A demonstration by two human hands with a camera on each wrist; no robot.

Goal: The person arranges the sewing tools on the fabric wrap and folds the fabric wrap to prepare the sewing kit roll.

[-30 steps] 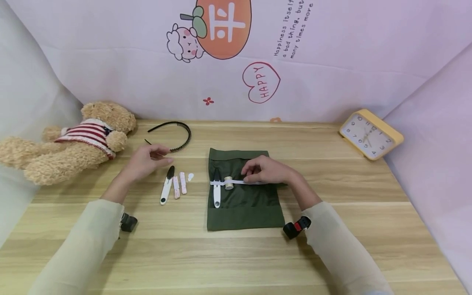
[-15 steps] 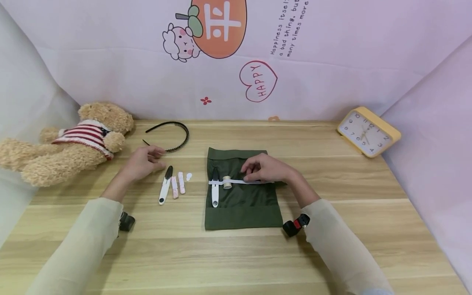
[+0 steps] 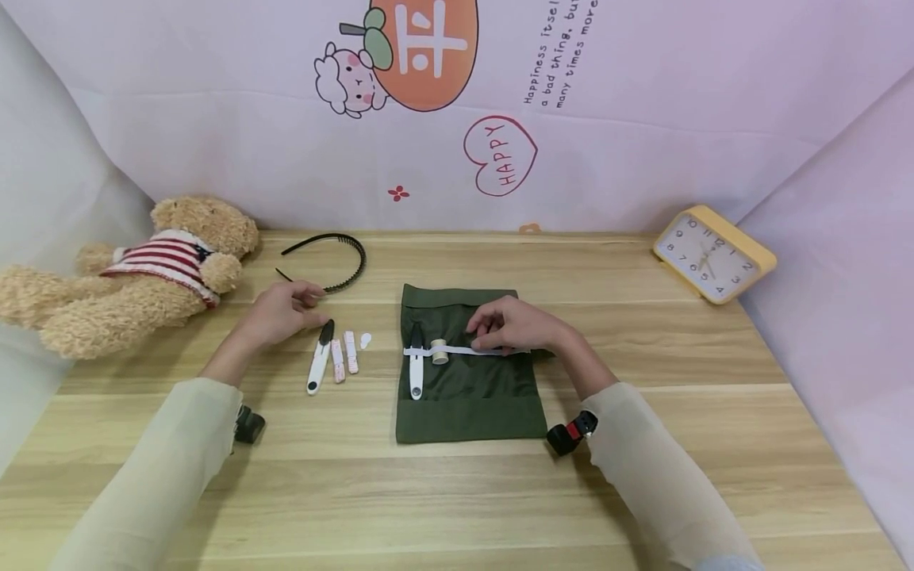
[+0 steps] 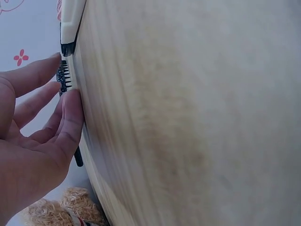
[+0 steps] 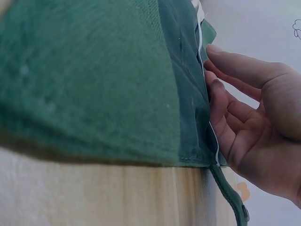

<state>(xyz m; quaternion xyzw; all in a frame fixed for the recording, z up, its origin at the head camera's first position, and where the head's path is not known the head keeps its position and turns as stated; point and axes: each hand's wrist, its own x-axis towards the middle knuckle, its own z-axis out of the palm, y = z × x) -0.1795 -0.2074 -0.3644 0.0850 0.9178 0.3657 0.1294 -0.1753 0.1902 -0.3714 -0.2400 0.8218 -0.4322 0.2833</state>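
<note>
My left hand (image 3: 280,312) hovers with loosely bent fingers and nothing in them, by the dark tip of white-handled thread snips (image 3: 319,365). Behind it lies a black toothed headband (image 3: 357,270). Two pale pink patterned strips (image 3: 339,362) and a small white disc-like piece (image 3: 366,341) are right of the snips. My right hand (image 3: 524,327) rests over an unrolled green cloth pouch (image 3: 464,420), fingers slightly curled at its white elastic band (image 3: 460,350); whether they press it is unclear. The band holds a second pair of snips (image 3: 417,377) and a cream thread spool (image 3: 439,353).
A teddy bear (image 3: 143,309) in a striped shirt lies at the left back. At the right back stands a yellow clock (image 3: 714,254). A printed white cloth (image 3: 607,182) hangs behind the wooden table (image 3: 357,492). A green strap (image 5: 230,193) trails from the pouch.
The head view has shifted slightly. Both hands keep nearly the same place, the left one moving only a little near the snips; the objects stay where they were.
</note>
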